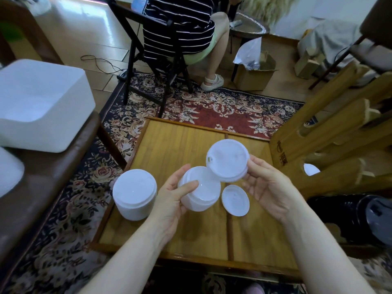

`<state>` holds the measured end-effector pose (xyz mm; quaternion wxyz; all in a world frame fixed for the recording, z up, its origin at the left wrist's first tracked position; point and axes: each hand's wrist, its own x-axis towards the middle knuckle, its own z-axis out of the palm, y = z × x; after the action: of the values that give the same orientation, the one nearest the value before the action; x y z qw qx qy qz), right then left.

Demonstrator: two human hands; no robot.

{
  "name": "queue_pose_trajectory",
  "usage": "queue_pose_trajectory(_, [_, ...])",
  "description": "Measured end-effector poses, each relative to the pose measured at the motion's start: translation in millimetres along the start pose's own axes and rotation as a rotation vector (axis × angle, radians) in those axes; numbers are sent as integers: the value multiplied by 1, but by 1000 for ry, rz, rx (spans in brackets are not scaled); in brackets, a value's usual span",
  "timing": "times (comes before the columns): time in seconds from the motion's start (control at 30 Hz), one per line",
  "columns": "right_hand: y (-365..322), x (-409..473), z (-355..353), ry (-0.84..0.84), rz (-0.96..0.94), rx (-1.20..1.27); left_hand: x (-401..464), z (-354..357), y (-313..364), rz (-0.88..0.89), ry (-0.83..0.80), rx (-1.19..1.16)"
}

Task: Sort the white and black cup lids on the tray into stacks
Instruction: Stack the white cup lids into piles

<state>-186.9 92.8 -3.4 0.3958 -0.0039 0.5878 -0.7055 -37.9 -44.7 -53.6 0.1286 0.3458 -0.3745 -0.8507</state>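
A patterned rug (pixel 191 107) covers the floor, and on it sits the wooden tray (pixel 169 149), the landmark for everything else. Beyond the tray's far edge a person in a striped top (pixel 180 24) sits on a black folding chair (pixel 148 60). Left of the tray, a white foam box (pixel 42 102) rests on a brown bench (pixel 53 177). Right of the tray stands a wooden frame (pixel 331 132), with a cardboard box (pixel 252 77) farther back beyond the tray's far right corner.

On the tray's left edge stands a tall stack of white lids (pixel 134 194). Above the tray's middle, the left hand (pixel 171 200) grips a shorter white stack (pixel 200 190), fingers curled round its side and thumb over its top. The right hand (pixel 273 187) pinches a single white lid (pixel 228 160) by its rim, tilted, its lower edge overlapping the held stack. One loose lid (pixel 235 200) lies on the tray, just right of the held stack and below the right hand's fingers.
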Motion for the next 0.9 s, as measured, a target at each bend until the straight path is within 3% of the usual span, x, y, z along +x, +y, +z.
queue_pose_trajectory(0.1, [5, -4, 2, -14, 44, 64, -1, -2, -1, 5, -4, -6])
queue_pose_trajectory(0.23, [8, -6, 4, -33, 70, -57, -5, 0, -1, 12, -22, 12])
queue_pose_trajectory(0.4, [19, -9, 10, 18, -96, -626, -4, -1, -3, 18, -20, 16])
queue_pose_trajectory(0.57, [27, -11, 11, -159, -212, -933, -2, -4, -4, 10, -35, -1])
queue_pose_trajectory(0.9, [35, -13, 20, -149, -342, -1069, -4, -3, -1, 11, -32, -41])
